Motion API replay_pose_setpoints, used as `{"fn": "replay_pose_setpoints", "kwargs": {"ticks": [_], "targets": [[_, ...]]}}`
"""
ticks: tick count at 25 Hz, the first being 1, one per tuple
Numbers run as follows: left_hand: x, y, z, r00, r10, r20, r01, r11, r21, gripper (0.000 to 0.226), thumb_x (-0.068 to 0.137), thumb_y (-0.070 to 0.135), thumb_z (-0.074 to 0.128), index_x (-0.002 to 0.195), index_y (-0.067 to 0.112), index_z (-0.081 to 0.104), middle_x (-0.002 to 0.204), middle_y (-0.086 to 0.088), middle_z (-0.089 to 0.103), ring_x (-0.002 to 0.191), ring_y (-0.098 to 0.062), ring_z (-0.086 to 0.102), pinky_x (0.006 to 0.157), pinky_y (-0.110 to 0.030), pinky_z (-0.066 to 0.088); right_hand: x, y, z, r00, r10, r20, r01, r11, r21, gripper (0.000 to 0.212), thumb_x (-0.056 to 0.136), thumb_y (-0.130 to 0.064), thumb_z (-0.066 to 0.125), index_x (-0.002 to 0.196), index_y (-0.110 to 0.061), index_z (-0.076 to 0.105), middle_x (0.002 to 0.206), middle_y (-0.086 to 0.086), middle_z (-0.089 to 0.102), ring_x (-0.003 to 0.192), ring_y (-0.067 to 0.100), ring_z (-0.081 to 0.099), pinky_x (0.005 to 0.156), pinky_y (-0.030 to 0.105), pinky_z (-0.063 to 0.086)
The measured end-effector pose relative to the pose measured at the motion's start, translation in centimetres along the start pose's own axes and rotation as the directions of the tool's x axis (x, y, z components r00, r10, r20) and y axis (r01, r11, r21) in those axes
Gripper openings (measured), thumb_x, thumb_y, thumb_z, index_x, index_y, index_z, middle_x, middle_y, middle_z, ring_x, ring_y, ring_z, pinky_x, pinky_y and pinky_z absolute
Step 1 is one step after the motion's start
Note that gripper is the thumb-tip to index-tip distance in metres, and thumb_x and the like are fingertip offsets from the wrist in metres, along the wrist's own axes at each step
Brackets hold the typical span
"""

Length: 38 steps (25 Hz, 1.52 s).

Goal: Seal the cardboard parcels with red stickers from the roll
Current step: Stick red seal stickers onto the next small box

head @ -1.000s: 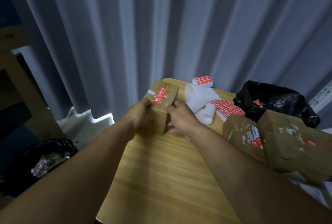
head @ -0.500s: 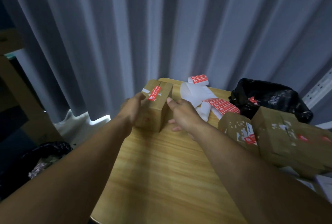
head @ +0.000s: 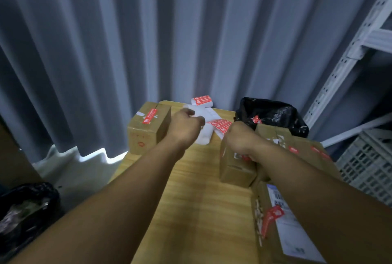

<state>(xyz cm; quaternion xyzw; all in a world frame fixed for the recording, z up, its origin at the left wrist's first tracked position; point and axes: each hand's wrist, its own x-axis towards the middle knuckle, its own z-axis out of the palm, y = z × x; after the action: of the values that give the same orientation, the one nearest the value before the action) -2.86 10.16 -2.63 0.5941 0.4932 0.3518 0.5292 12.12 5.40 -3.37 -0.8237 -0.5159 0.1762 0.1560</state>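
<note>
A cardboard parcel (head: 148, 134) stands at the table's far left corner with a red sticker (head: 150, 116) across its top seam. The sticker roll (head: 201, 101) lies at the far edge. White backing paper (head: 204, 134) and a strip of red stickers (head: 220, 125) trail from it. My left hand (head: 186, 125) has its fingers curled and pinches the backing paper beside the sealed parcel. My right hand (head: 239, 136) is curled at the near end of the sticker strip, above another parcel (head: 235, 168); its fingertips are hidden.
More cardboard parcels (head: 301, 145) crowd the right side, one near me (head: 282, 232) bearing a white label and a red sticker. A black bag (head: 271, 113) sits behind them, a metal shelf (head: 350, 51) and white crate (head: 367, 164) to the right. Wooden table (head: 201, 210); curtain behind.
Both hands have let go of the sealed parcel and moved right to the sticker strip. The camera view has swung right, showing more parcels and the shelf.
</note>
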Motion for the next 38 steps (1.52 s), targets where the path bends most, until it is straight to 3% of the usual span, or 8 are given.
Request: {"fn": "replay_pose_setpoints", "kwargs": {"ticks": [4,11,16,21,25,29,35,38], "targets": [[-2.0,-3.2,2.6,0.978,-0.156,0.135,0.153,0.988,0.037,0.018,0.090,0.006,0.065,0.080,0.020,0.058,0.088,-0.002,0.060,0.088,-0.021,0.056,0.089,-0.038,0.051,-0.5,1.8,1.9,0.994,-0.055,0.093,0.068,0.987,-0.147,0.015,0.087,-0.008,0.056,0.097,-0.001,0.066,0.089,0.013,0.062,0.083,0.030,0.063,0.073,0.035,0.054],[-2.8,-5.9,2.8,0.955,-0.243,0.168,0.232,0.969,0.082,0.019,0.089,0.008,0.066,0.108,0.007,0.060,0.108,-0.012,0.063,0.097,-0.025,0.059,0.091,-0.041,0.053,-2.4,1.1,1.2,0.986,-0.073,0.153,0.081,0.996,-0.049,0.024,0.088,0.004,0.045,0.068,-0.008,0.045,0.073,0.007,0.043,0.062,0.017,0.040,0.052,0.026,0.031],[-3.4,-5.5,3.4,0.939,-0.270,0.212,0.247,0.960,0.128,0.034,0.091,0.012,0.067,0.122,0.008,0.055,0.120,-0.013,0.059,0.111,-0.028,0.058,0.098,-0.045,0.054,-1.1,2.9,1.3,0.997,-0.073,0.024,0.072,0.996,0.045,0.024,0.095,-0.016,0.051,0.115,-0.012,0.065,0.104,0.010,0.067,0.091,0.028,0.064,0.085,0.042,0.058],[-3.4,-5.3,3.9,0.942,-0.248,0.228,0.217,0.964,0.152,0.055,0.087,0.003,0.066,0.139,0.005,0.048,0.131,-0.012,0.054,0.113,-0.027,0.055,0.100,-0.044,0.053,-1.6,2.7,2.1,0.996,-0.053,0.069,0.056,0.997,-0.053,0.032,0.094,-0.002,0.047,0.126,-0.003,0.052,0.114,0.013,0.059,0.093,0.027,0.056,0.079,0.032,0.049],[-3.4,-5.4,5.1,0.925,-0.252,0.285,0.211,0.963,0.167,0.062,0.083,0.001,0.067,0.141,0.005,0.046,0.133,-0.013,0.056,0.119,-0.029,0.057,0.104,-0.045,0.051,-2.3,2.6,1.5,0.998,-0.039,0.041,0.033,0.992,0.121,0.029,0.085,-0.011,0.054,0.112,-0.007,0.061,0.109,0.014,0.065,0.094,0.031,0.062,0.076,0.035,0.051],[-3.7,-5.0,5.5,0.924,-0.248,0.292,0.202,0.963,0.177,0.031,0.079,0.001,0.072,0.091,0.020,0.050,0.109,-0.012,0.067,0.102,-0.024,0.064,0.091,-0.039,0.055,-3.0,2.2,0.6,0.996,-0.031,0.086,0.012,0.975,0.220,0.033,0.080,-0.012,0.057,0.111,-0.001,0.064,0.102,0.016,0.065,0.096,0.036,0.065,0.069,0.037,0.050],[-3.2,-6.1,3.4,0.962,-0.206,0.179,0.122,0.912,0.393,0.097,0.034,0.049,0.083,0.119,0.015,0.050,0.119,-0.007,0.058,0.111,-0.026,0.058,0.094,-0.042,0.055,-4.8,0.8,0.6,0.980,0.002,0.199,-0.121,0.799,0.589,0.026,0.098,0.003,0.039,0.095,-0.014,0.057,0.098,0.012,0.057,0.082,0.026,0.063,0.069,0.050,0.062],[-3.2,-7.0,2.2,0.972,-0.185,0.147,0.108,0.901,0.420,0.087,0.042,0.047,0.080,0.117,0.016,0.051,0.120,-0.007,0.058,0.109,-0.028,0.059,0.092,-0.045,0.057,-5.0,0.3,1.0,0.980,-0.023,0.200,-0.117,0.746,0.656,0.021,0.099,0.001,0.043,0.101,-0.015,0.057,0.102,0.008,0.052,0.085,0.018,0.058,0.059,0.040,0.062]]}}
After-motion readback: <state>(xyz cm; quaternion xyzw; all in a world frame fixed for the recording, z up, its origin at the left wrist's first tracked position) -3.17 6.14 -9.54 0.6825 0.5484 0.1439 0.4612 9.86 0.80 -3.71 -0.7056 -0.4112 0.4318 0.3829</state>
